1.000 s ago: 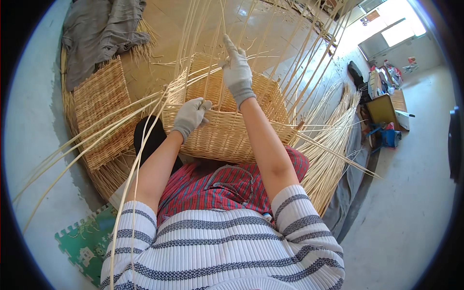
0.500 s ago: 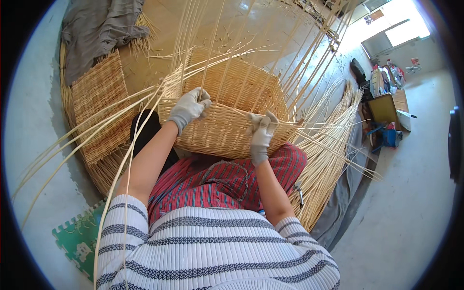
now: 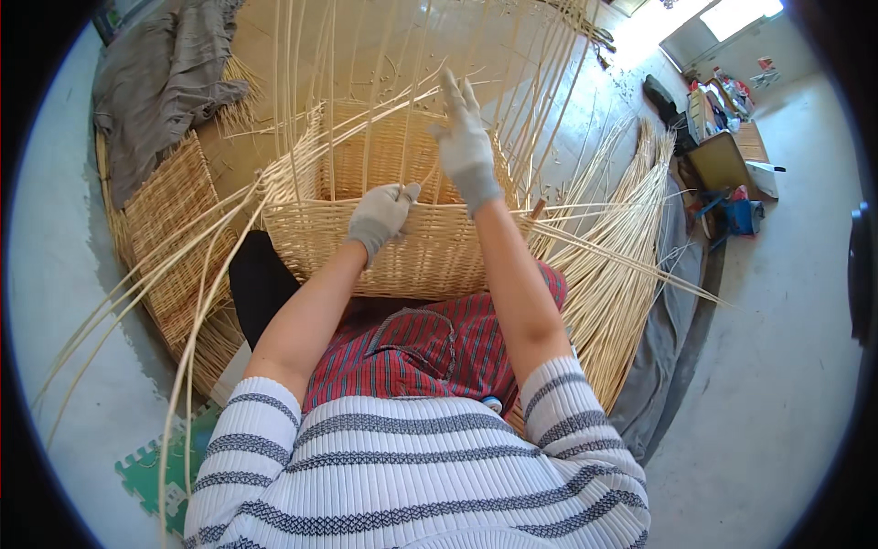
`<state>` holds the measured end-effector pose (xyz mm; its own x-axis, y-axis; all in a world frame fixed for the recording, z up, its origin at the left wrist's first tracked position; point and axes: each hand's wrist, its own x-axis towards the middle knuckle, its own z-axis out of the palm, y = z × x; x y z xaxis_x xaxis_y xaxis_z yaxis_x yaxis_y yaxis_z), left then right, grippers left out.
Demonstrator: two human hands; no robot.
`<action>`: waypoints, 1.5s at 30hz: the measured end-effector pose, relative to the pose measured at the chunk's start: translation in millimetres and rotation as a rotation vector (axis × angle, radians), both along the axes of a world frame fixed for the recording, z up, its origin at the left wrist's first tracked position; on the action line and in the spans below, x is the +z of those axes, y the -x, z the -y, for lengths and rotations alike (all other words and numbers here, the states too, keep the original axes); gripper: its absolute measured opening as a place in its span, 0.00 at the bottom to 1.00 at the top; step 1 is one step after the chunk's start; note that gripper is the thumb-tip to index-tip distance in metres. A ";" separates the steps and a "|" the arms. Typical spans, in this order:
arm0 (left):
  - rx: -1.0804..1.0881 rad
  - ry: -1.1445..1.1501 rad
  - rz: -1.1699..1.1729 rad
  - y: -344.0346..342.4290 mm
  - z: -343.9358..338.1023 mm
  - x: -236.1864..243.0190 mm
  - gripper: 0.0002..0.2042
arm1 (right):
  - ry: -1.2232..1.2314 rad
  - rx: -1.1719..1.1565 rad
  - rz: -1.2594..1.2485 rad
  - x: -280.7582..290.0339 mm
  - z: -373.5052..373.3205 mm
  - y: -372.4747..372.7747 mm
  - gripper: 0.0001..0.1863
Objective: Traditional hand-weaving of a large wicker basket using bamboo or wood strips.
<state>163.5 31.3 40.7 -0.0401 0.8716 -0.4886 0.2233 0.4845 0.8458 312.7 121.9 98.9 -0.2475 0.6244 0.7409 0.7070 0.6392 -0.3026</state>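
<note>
A part-woven wicker basket (image 3: 311, 238) rests against my lap, tall upright stakes rising from its edge. My left hand (image 3: 382, 218), in a pale work glove, is closed on the near rim around the middle, thumb and fingers pinching beside a stake. My right hand (image 3: 465, 151), gloved too, is raised above the rim to the right, fingers stretched upward among the stakes and seemingly holding nothing. Long loose rods (image 3: 174, 261) fan out from the basket's left corner. More rods (image 3: 631, 265) stick out past its right corner.
A large bundle of thin rods (image 3: 608, 316) lies on the right over grey cloth. To the left leans a flat woven panel (image 3: 178, 229), with draped grey fabric (image 3: 160, 78) behind it. A green foam mat (image 3: 151, 476) is at lower left; a blue stool (image 3: 739, 218) stands far right.
My right hand has let go of the near rim and swung up, fingers now stretched. My left hand has shifted slightly right and down along the rim. The basket appears further left in view.
</note>
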 end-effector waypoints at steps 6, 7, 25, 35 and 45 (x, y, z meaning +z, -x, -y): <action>-0.055 -0.104 -0.071 0.7 -3.9 -14.1 0.10 | 0.596 0.153 -1.166 -83.2 80.3 -98.9 0.29; 0.078 -0.153 0.097 -0.8 0.4 -16.4 0.06 | 0.774 -0.030 -1.270 -79.1 108.1 -100.3 0.22; -0.108 -0.005 0.201 -107.2 -31.0 14.4 0.12 | 0.315 -0.217 -1.163 -49.1 49.7 -194.0 0.14; -0.001 -0.857 -0.196 -16.5 70.2 -15.2 0.19 | 1.047 0.070 -0.776 -49.0 147.8 -49.0 0.11; 0.111 -0.475 -0.832 171.6 108.7 -28.9 0.38 | 1.252 0.038 -0.831 -88.2 13.4 238.6 0.71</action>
